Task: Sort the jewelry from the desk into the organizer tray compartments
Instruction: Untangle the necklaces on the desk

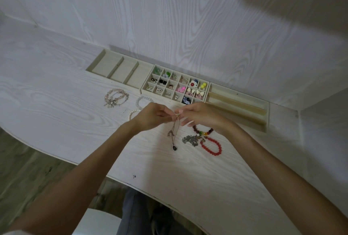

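Here both hands meet above the pale wood-grain counter [56,103], just in front of the middle section of the light wooden organizer tray [207,91]. The left hand [150,116] and the right hand [199,114] each pinch the top end of a thin chain necklace with a dark teardrop pendant [173,147], fingertips nearly touching at what looks like the clasp. The chain hangs straight down from the pinch toward the person, its long axis running near to far, with the pendant lowest and apparently resting on or just above the counter; which, I cannot tell. A small metallic charm sits partway down the chain. The hands are about equally near it; neither has the lead. The necklace reads as fine, limp, slightly pinkish-silver, prone to tangle. The middle grid of small cells already holds earrings and studs. The three broad bays at the left end [120,69] and the long slots at the right end [239,103] look empty. Judging by length, the long right slots suit the chain, and they lie just beyond the right hand. Still on the counter: a red beaded bracelet [212,148], a silver chain heap [191,139], pink stone bracelets [116,97], white pearl bracelets [137,106].
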The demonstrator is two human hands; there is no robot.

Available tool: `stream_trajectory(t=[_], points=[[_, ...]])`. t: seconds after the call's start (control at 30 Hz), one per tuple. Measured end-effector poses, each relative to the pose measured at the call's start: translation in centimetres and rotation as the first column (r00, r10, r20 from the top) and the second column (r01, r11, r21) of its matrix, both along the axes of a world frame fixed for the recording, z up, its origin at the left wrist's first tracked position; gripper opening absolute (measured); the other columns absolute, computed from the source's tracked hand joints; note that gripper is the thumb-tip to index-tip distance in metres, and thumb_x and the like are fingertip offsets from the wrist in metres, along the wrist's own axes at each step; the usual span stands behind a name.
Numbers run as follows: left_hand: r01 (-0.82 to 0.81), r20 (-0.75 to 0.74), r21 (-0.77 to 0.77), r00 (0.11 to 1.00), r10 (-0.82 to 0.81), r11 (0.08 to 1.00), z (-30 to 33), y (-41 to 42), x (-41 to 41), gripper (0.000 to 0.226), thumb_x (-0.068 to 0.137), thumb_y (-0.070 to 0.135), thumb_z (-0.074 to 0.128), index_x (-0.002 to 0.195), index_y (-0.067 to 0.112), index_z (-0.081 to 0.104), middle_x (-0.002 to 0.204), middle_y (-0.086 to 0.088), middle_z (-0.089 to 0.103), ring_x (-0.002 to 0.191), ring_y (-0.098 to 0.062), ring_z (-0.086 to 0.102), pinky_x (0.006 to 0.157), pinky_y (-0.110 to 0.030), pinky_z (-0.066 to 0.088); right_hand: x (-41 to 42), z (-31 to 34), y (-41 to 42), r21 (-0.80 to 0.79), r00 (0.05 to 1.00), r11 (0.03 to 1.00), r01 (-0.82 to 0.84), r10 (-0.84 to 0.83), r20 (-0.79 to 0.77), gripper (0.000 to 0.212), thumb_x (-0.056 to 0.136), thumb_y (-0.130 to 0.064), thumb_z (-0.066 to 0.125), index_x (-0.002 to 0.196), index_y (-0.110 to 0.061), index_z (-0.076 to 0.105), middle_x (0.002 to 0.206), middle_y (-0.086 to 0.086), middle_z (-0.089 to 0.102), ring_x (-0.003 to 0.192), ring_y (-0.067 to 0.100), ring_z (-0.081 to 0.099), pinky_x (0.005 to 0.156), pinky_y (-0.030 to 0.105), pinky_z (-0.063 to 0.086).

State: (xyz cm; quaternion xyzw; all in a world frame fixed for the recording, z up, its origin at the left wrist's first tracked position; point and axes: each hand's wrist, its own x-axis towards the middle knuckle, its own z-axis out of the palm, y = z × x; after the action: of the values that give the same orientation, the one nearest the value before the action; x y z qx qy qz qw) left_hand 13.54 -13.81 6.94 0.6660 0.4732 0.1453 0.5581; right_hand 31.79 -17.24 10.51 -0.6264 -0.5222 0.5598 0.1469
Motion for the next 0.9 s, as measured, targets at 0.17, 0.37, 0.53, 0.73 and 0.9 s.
stream_trajectory(t=[0.17,0.37,0.53,0.73,0.9], points=[[0.023,-0.042,-0.020,0.999,-0.024,1.000,0.3,0.5,0.3,0.012,0.084,0.012,0.069,0.094,0.006,0.071,0.089,-0.004,0.072,0.067,0.009,0.065,0.066,-0.004,0.047,0.0,-0.2,0.0,-0.083,0.999,0.997,-0.003,-0.001,-0.049,0.034,0.090,-0.007,0.059,0.124,-0.007,0.059,0.113,0.010,0.067,0.091,0.016,0.068,0.070,0.013,0.052],[0.007,-0.086,-0.035,0.996,-0.010,0.999,0.4,-0.1,-0.2,0.014,0.086,0.016,0.068,0.098,0.008,0.069,0.090,-0.012,0.072,0.064,-0.011,0.055,0.045,-0.007,0.038,0.4,-1.7,-0.7,0.026,1.000,1.000,-0.001,0.001,-0.009,0.023,0.078,-0.014,0.075,0.101,-0.010,0.072,0.095,0.010,0.073,0.075,0.007,0.068,0.076,0.019,0.054],[0.026,-0.091,-0.057,0.995,-0.031,0.998,0.2,-0.5,-0.5,0.018,0.088,0.015,0.065,0.103,0.006,0.069,0.084,-0.005,0.069,0.063,-0.008,0.054,0.043,-0.009,0.038,0.2,-2.2,-1.3,0.088,1.000,0.996,0.002,0.000,-0.016,0.020,0.078,-0.015,0.075,0.098,-0.011,0.074,0.088,0.008,0.074,0.074,0.010,0.069,0.079,0.022,0.056],[-0.016,-0.140,-0.042,0.990,0.010,0.999,-0.5,-0.7,-0.8,0.019,0.091,0.014,0.061,0.106,0.006,0.070,0.084,-0.021,0.063,0.054,-0.012,0.044,0.041,-0.011,0.037,0.2,-3.3,-1.5,0.243,0.986,0.970,-0.024,-0.016,0.164,0.013,0.078,-0.020,0.076,0.091,-0.017,0.076,0.070,-0.008,0.070,0.063,-0.001,0.065,0.068,0.019,0.054],[-0.089,-0.121,-0.144,0.990,0.072,0.986,-0.7,-0.8,-1.5,0.013,0.092,0.018,0.061,0.101,0.018,0.070,0.104,-0.011,0.069,0.081,-0.013,0.056,0.051,-0.013,0.043,0.5,-3.6,-1.7,0.271,0.987,0.962,-0.011,-0.034,0.160,0.011,0.079,-0.021,0.075,0.090,-0.019,0.076,0.083,-0.003,0.073,0.075,0.009,0.067,0.080,0.034,0.056]])
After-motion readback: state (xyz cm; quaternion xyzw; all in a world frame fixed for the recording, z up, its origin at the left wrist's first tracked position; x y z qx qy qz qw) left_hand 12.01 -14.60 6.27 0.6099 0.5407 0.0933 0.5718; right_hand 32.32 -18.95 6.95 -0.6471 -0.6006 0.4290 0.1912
